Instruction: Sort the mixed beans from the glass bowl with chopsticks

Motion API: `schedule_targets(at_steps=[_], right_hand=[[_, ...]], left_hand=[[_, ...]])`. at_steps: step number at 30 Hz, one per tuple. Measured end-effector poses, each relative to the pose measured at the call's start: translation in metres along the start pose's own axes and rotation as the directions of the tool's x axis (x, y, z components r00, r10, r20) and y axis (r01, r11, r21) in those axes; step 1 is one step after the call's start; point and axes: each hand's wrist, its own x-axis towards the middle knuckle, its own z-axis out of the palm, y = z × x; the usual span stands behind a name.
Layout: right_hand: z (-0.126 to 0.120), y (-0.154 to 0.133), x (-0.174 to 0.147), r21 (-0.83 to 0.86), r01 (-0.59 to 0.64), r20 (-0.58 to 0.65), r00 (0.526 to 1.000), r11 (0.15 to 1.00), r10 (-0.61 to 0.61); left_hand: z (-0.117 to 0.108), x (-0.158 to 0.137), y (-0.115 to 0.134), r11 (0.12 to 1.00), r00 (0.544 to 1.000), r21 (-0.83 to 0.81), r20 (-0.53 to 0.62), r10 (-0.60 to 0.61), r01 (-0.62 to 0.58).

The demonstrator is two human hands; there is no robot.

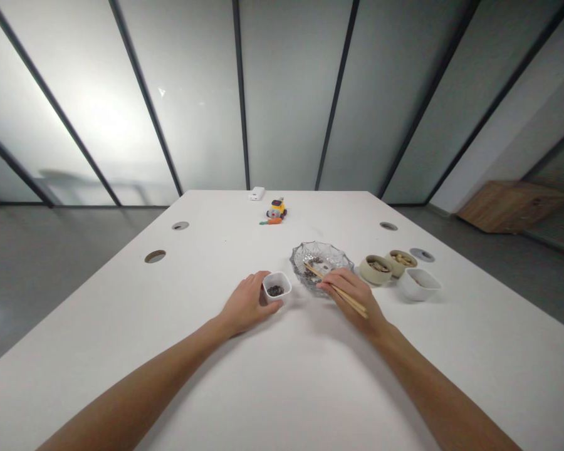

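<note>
My left hand (250,303) is wrapped round the side of a small white square bowl (285,286), which stands on the table. Small dark pieces, perhaps seeds, lie at its bottom. Between the fingers of my right hand (351,296) is a pair of wooden chopsticks (346,298). Their tips reach down into a scalloped clear glass bowl (297,249), just right of the white one. More of the dark pieces are scattered in the glass bowl. Whether the tips pinch any piece is too small to tell.
Right of the glass bowl stand two beige round cups (371,273) with light-coloured pieces inside, and a white square bowl (416,289). Farther back are a yellow toy car (277,208), an orange carrot-like toy (275,221) and a white device (256,193). The white table (207,388) has round holes.
</note>
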Motion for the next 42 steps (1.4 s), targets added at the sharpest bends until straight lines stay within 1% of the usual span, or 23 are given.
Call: schedule_targets(at_steps=[4, 6, 8, 10, 13, 16, 18, 19, 21, 24, 27, 29, 30, 34, 37, 42], right_hand=[[-0.002, -0.005, 0.002, -0.046, 0.010, 0.056, 0.998, 0.999, -0.007], [-0.002, -0.005, 0.002, -0.055, 0.007, 0.059, 0.998, 0.998, -0.004], [0.000, -0.004, 0.001, -0.054, 0.006, 0.036, 0.999, 0.999, -0.004], [0.000, -0.002, 0.001, -0.043, 0.006, -0.015, 1.000, 0.999, -0.007], [-0.005, -0.002, 0.003, -0.042, 0.011, -0.140, 0.990, 0.999, -0.017], [-0.015, -0.012, 0.008, -0.062, -0.005, -0.274, 0.962, 0.998, -0.012], [-0.022, -0.023, 0.012, -0.038, -0.055, -0.335, 0.942, 0.998, 0.039], [-0.024, -0.029, 0.014, -0.009, -0.083, -0.338, 0.938, 0.996, 0.075], [-0.025, -0.039, 0.015, 0.063, -0.121, -0.289, 0.948, 0.991, 0.134], [-0.020, -0.043, 0.014, 0.118, -0.173, -0.220, 0.956, 0.978, 0.195], [-0.015, -0.032, 0.011, 0.066, -0.243, -0.265, 0.931, 0.968, 0.252], [-0.011, -0.020, 0.008, 0.009, -0.255, -0.291, 0.924, 0.967, 0.247], [-0.010, -0.014, 0.006, -0.012, -0.243, -0.288, 0.930, 0.970, 0.230], [-0.002, 0.005, -0.002, -0.004, -0.180, -0.223, 0.959, 0.984, 0.175], [0.003, 0.010, -0.004, 0.010, -0.178, -0.183, 0.967, 0.984, 0.176], [0.005, 0.009, -0.001, 0.021, -0.159, -0.133, 0.978, 0.987, 0.160]], left_hand=[[0.000, 0.000, 0.000, 1.000, 1.000, -0.002, -0.005, 0.006, -0.006], [0.000, 0.000, 0.001, 1.000, 1.000, -0.002, -0.001, 0.007, -0.007], [-0.001, 0.000, 0.002, 1.000, 1.000, -0.001, -0.001, 0.010, -0.010], [-0.001, 0.000, 0.003, 1.000, 1.000, 0.003, -0.006, 0.013, -0.013], [-0.002, 0.000, 0.003, 1.000, 1.000, -0.003, -0.006, 0.010, -0.010], [-0.002, 0.000, 0.002, 1.000, 1.000, -0.008, -0.003, 0.005, -0.005], [-0.002, -0.001, 0.003, 1.000, 1.000, -0.002, -0.001, 0.005, -0.005], [-0.002, -0.001, 0.003, 1.000, 1.000, 0.000, 0.000, 0.005, -0.005], [-0.002, -0.001, 0.003, 1.000, 1.000, -0.002, 0.000, 0.003, -0.003], [-0.002, -0.001, 0.003, 1.000, 1.000, -0.006, -0.012, 0.005, -0.005], [-0.001, -0.001, 0.002, 1.000, 1.000, -0.005, -0.012, 0.005, -0.005], [-0.001, -0.001, 0.001, 1.000, 1.000, -0.008, 0.001, 0.002, -0.002], [-0.001, -0.001, 0.000, 1.000, 1.000, -0.010, 0.004, 0.003, -0.003], [-0.002, -0.001, 0.001, 1.000, 1.000, -0.002, -0.001, 0.006, -0.006], [-0.002, -0.001, 0.002, 1.000, 1.000, -0.003, 0.006, -0.002, 0.002], [-0.002, -0.001, 0.002, 1.000, 1.000, 0.013, 0.003, 0.007, -0.007]])
